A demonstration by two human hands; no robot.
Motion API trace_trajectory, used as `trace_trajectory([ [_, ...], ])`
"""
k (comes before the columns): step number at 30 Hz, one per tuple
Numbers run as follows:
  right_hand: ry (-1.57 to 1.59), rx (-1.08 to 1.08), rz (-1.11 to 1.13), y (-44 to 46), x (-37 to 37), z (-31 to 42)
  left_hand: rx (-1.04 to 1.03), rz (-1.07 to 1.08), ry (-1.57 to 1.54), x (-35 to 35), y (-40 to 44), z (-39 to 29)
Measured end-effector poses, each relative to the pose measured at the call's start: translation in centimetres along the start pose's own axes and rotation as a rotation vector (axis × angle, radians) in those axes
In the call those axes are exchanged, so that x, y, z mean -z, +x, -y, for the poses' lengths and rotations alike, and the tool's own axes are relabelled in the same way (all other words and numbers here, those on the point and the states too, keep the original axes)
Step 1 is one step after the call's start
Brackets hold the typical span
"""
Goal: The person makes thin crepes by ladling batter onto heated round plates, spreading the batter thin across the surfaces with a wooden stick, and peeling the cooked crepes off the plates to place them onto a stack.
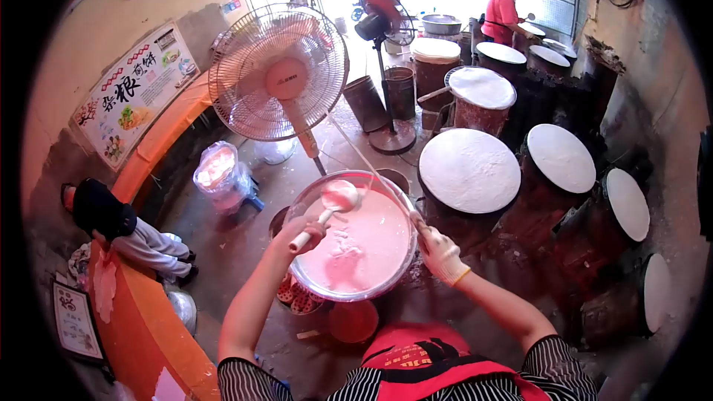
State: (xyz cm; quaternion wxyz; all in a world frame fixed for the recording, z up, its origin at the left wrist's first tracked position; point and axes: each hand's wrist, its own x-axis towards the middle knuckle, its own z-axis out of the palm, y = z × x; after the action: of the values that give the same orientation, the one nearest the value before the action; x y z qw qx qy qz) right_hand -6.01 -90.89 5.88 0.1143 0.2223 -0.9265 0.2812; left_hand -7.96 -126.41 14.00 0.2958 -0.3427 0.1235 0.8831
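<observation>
A wide metal basin [411,256] full of pinkish-white batter [379,226] stands in front of me. My left hand [307,233] is closed around the pale handle of a ladle [339,196], whose bowl hangs over the left part of the batter. Whether the bowl touches the surface I cannot tell. At the basin's right rim, my right hand [440,254], in a whitish glove, grips a long thin wooden stick [365,160]. The stick slants up and leftward across the far rim, toward a standing fan.
A big standing fan [278,72] is just beyond the basin, and a darker fan [386,82] stands behind. Round griddles [470,171] on drums line the right side. One person [503,11] works at the far griddles; another [122,226] bends over the orange counter [145,319].
</observation>
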Motion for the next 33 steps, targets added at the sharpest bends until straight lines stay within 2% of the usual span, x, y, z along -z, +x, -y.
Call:
trace_trajectory([
  [3,0.108,0.03,-0.056,-0.6,2.0,0.5,0.042,0.164,0.0,-2.6,-5.0,0.7],
  [6,0.199,0.05,-0.11,-0.4,3.5,1.8,-0.052,0.341,0.08,-4.2,-10.0,1.9],
  [9,0.317,0.019,-0.113,-0.5,4.2,3.0,-0.176,0.255,0.308,0.1,-7.0,0.8],
  [10,0.346,-0.001,-0.116,-1.0,3.5,2.8,-0.264,0.083,0.428,1.4,-4.7,1.1],
  [11,0.377,-0.025,-0.114,-1.6,2.7,2.6,-0.246,-0.012,0.387,3.1,-1.8,0.8],
  [12,0.456,-0.047,-0.117,-2.2,1.7,2.1,-0.065,0.081,0.151,5.4,1.1,-0.5],
  [13,0.474,-0.068,-0.119,-2.7,1.2,1.8,0.016,0.099,-0.011,5.7,2.7,0.0],
  [16,0.483,-0.133,-0.131,-4.0,1.0,1.2,0.024,0.14,-0.098,6.9,5.3,0.5],
  [19,0.377,-0.247,-0.107,-5.2,0.5,-1.1,-0.174,0.13,0.122,5.4,1.6,1.9],
  [20,0.418,-0.304,-0.071,-5.1,2.1,-0.3,-0.378,-0.016,0.52,3.6,-0.1,3.7],
  [23,0.39,-0.256,-0.173,-5.6,1.2,-1.6,-0.444,-0.142,0.721,4.2,1.6,5.1],
  [24,0.385,-0.242,-0.18,-5.9,0.9,-1.8,-0.312,-0.165,0.556,4.7,3.3,4.2],
  [25,0.391,-0.248,-0.159,-6.2,0.9,-1.9,-0.144,-0.1,0.239,6.0,5.0,2.7],
  [27,0.405,-0.261,-0.121,-6.6,0.9,-2.0,0.062,0.032,-0.105,7.3,6.6,1.0],
  [28,0.406,-0.28,-0.111,-6.8,1.1,-2.2,0.09,0.062,-0.113,7.8,6.6,1.0],
  [31,0.383,-0.337,-0.123,-7.6,1.6,-3.0,0.041,0.321,-0.262,6.1,1.4,3.3],
  [32,0.422,-0.378,-0.142,-7.9,1.6,-3.5,0.017,0.406,-0.258,6.6,0.0,3.5],
  [33,0.46,-0.416,-0.159,-8.3,1.4,-4.1,-0.065,0.396,-0.175,6.7,-1.1,3.9],
])
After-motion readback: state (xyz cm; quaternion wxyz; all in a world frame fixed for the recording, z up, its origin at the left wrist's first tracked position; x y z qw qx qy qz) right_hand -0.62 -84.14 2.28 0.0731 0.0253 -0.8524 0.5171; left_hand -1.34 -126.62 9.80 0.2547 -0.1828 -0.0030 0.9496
